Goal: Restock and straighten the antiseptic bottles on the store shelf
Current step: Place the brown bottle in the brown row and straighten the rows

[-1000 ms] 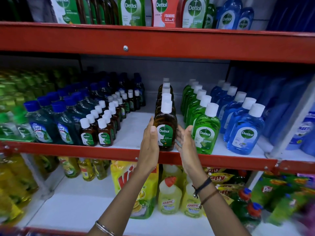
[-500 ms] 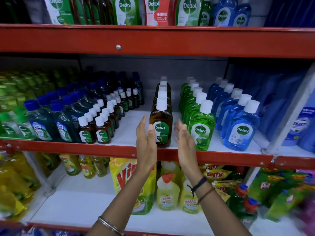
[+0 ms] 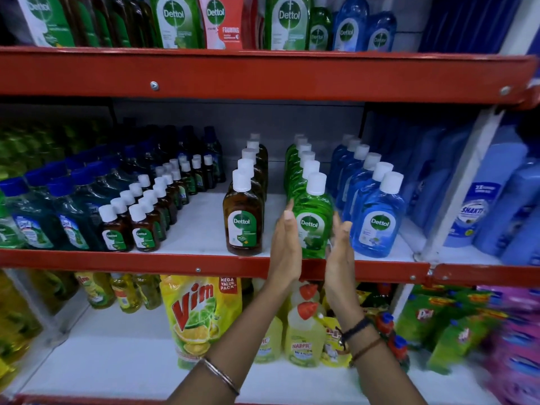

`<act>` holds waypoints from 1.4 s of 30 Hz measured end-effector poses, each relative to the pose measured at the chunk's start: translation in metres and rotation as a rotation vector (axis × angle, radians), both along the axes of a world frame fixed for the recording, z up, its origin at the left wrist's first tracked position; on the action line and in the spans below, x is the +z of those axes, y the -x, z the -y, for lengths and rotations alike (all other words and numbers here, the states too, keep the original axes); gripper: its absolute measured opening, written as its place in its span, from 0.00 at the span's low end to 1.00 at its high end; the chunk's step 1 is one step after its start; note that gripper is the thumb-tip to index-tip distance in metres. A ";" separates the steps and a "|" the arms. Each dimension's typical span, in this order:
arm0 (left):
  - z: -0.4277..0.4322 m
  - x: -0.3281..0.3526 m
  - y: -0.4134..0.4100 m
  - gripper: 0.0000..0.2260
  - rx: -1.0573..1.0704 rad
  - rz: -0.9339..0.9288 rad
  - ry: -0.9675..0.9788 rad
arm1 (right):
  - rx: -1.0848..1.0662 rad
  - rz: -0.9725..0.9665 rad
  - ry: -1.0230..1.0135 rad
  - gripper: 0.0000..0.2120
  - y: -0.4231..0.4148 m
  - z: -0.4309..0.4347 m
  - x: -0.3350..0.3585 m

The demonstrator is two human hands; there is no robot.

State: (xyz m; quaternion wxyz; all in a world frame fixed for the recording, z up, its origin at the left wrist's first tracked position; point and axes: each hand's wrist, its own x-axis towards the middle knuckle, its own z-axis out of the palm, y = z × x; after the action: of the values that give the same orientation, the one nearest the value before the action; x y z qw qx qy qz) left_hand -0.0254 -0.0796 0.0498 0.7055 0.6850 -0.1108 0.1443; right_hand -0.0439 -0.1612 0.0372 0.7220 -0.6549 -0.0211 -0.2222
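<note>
On the middle shelf (image 3: 204, 263) stand three rows of Dettol bottles with white caps: a brown row led by the front brown bottle (image 3: 244, 217), a green row led by the front green bottle (image 3: 314, 220), and a blue row led by the front blue bottle (image 3: 377, 220). My left hand (image 3: 286, 247) is flat and upright against the left side of the front green bottle. My right hand (image 3: 340, 249) is flat, fingers straight, at the bottle's right side, between it and the blue bottle. Neither hand is wrapped around anything.
Two rows of small brown Dettol bottles (image 3: 140, 223) and dark blue-capped bottles (image 3: 67, 217) fill the shelf's left. Large blue bottles (image 3: 482, 206) stand past a white divider (image 3: 455, 194) on the right. Above hangs a red shelf (image 3: 263, 74) with Dettol packs. Below are a Vim pouch (image 3: 198, 314) and Harpic bottles (image 3: 304, 334).
Both hands have left the sides of the front brown bottle and shifted right. They now flank the front green bottle. The brown bottle stands alone at the shelf edge.
</note>
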 end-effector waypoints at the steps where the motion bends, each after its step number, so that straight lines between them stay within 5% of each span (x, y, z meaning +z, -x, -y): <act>1: 0.001 -0.001 0.000 0.29 0.010 0.009 -0.001 | 0.016 -0.016 -0.014 0.34 -0.001 0.003 0.001; 8: 0.005 -0.002 0.002 0.27 0.029 0.006 0.034 | 0.091 -0.031 -0.002 0.39 -0.012 0.021 0.006; 12: 0.010 -0.004 0.003 0.29 0.081 0.025 0.041 | 0.078 -0.006 0.017 0.29 -0.009 0.024 0.007; 16: 0.032 -0.010 0.021 0.17 0.278 0.222 0.059 | -0.055 0.160 0.039 0.26 0.007 0.037 0.001; 19: 0.061 -0.013 0.031 0.18 0.171 0.339 -0.009 | -0.211 0.285 -0.003 0.25 0.014 0.062 -0.008; 22: 0.088 -0.006 0.023 0.19 -0.028 0.188 -0.081 | -0.285 0.280 0.017 0.29 0.009 0.091 -0.010; 27: 0.113 0.007 -0.008 0.22 -0.086 -0.079 0.077 | -0.198 0.105 0.018 0.36 -0.003 0.121 -0.004; 30: 0.117 0.009 -0.012 0.23 -0.130 -0.100 0.088 | -0.073 0.044 -0.007 0.35 -0.005 0.129 0.000; 35: 0.117 0.004 -0.009 0.27 -0.110 -0.091 0.064 | 0.007 0.003 -0.054 0.51 -0.004 0.138 0.006; 42: 0.120 0.003 -0.002 0.24 -0.073 -0.096 0.045 | 0.017 -0.032 -0.114 0.38 -0.010 0.145 0.007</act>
State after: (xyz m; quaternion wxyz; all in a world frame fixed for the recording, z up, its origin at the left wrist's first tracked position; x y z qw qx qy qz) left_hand -0.0234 -0.2001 0.0526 0.7302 0.6703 -0.0987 0.0879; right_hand -0.0341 -0.3058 0.0438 0.7602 -0.6159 -0.0025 -0.2065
